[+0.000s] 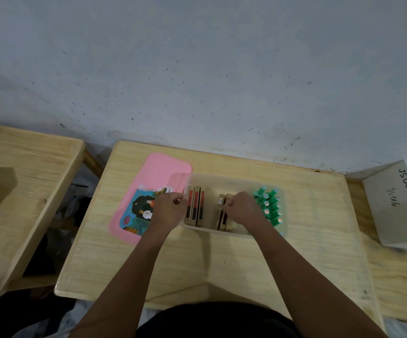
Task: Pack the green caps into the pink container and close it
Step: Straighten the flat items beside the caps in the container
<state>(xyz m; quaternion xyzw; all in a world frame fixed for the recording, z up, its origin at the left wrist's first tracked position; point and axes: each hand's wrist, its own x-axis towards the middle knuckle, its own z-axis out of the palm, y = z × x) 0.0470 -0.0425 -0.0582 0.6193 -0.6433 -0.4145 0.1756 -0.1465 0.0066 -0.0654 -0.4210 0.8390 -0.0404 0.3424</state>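
Observation:
A translucent container [209, 229] stands open on the wooden table [222, 259]. Its pink lid [158, 172], with a colourful label, lies flat to its left. Several green caps [269, 206] stand packed in rows at the container's right end. Several tan and red slim boxes [195, 206] stand upright at its left end. A second group of these boxes [223, 215] stands in the middle. My left hand [168, 211] rests at the container's left wall, fingers curled at the rim. My right hand [242, 208] is inside, fingers closed on the middle boxes, just left of the caps.
A second wooden table [22, 191] stands to the left across a gap. A white box [397, 206] with handwriting sits at the right edge. A grey wall [197, 69] runs behind the tables.

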